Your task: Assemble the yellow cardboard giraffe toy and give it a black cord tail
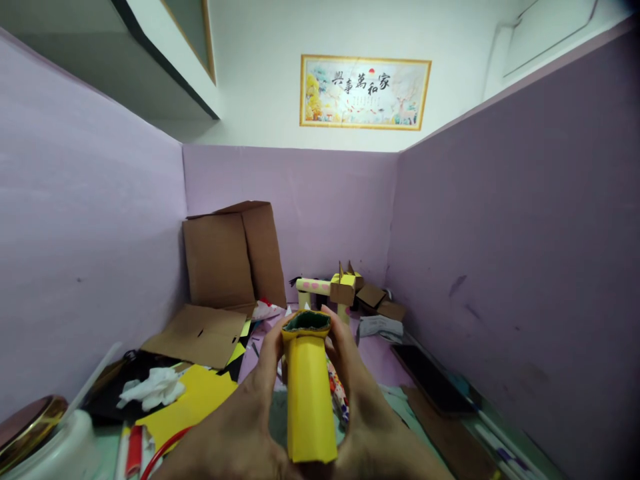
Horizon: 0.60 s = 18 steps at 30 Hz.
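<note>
A yellow paper-covered piece [312,400], with a yellow-edged hollow opening that is dark inside at its far end, is held between both hands at the lower middle. My left hand [250,413] grips its left side, the fingers reaching to the far end. On its right side my right hand [370,413] grips it in the same way. Behind the far end stands a pale yellow tube figure [314,287] with pink spots and a cardboard box-like part. Some colourful patterned material [338,393] shows between the piece and my right hand.
Brown cardboard [220,260] leans at the back left, with a flat piece [200,333] before it. Yellow paper [193,403], white tissue [155,389] and a red-handled item lie left. A dark phone-like slab [433,379] lies right. Purple panels [295,200] enclose three sides.
</note>
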Available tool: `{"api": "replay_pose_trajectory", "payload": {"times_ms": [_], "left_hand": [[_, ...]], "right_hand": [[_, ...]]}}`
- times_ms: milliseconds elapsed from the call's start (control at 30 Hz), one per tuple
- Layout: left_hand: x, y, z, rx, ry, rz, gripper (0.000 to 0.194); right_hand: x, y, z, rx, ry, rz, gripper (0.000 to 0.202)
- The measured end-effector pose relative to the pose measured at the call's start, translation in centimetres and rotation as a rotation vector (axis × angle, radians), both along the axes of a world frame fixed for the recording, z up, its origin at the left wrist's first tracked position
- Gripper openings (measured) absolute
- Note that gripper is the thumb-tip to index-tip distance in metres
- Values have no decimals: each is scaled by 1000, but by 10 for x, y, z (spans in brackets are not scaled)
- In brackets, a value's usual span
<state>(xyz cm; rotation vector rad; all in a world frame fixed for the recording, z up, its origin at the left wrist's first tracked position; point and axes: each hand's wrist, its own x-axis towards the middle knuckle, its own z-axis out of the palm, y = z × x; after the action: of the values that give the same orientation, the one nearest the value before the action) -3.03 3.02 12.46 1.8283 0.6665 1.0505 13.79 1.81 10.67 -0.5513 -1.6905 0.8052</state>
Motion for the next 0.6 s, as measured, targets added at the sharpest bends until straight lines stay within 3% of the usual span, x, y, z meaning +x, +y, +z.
{"api": "replay_pose_trajectory", "payload": {"times_ms": [100,200,300,467,600], "left_hand": [[5,32,-5,-13,-21,16,87],[9,57,-10,-35,-61,41,74],[6,65,-16,-24,-70,48,71],[-2,44,-10,-17,-38,52,67],[-5,14,3,0,-37,37,62]], "right_hand": [[-1,20,-4,-50,39,-100,58],[0,37,-3,-67,7,-133,58],[3,41,-4,-44,-5,-133,58],[7,41,-14,1,-36,-133,51],[4,56,-21,-11,39,-157,60]]}}
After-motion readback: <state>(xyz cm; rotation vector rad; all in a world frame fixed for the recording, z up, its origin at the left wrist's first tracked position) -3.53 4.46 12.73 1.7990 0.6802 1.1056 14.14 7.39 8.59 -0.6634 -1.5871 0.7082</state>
